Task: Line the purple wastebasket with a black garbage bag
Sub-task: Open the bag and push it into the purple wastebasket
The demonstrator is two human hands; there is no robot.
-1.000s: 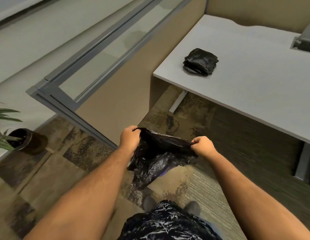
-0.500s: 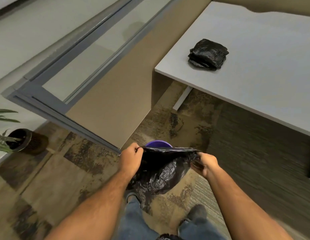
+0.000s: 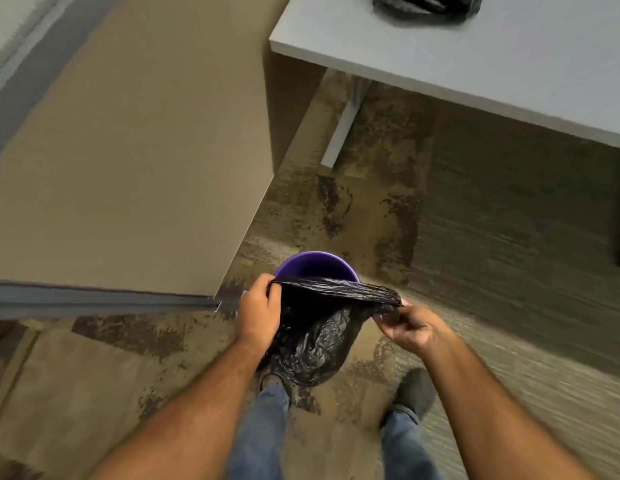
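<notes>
Both hands pinch the black garbage bag (image 3: pixel 319 337) rim taut, left hand (image 3: pixel 258 315) at nine o'clock, right hand (image 3: pixel 410 327) at three, each grip closed, over the purple wastebasket (image 3: pixel 315 266) on the carpet.

Two bare hands are in view, the left hand (image 3: pixel 258 311) and the right hand (image 3: pixel 410 329). There is one purple wastebasket (image 3: pixel 315 266). Two black garbage bags show: one stretched bag (image 3: pixel 315 337) between the hands and one folded bag (image 3: pixel 428 6) on the single worktop (image 3: pixel 492 53). Two shoes (image 3: pixel 415 388) stand on the floor.
</notes>
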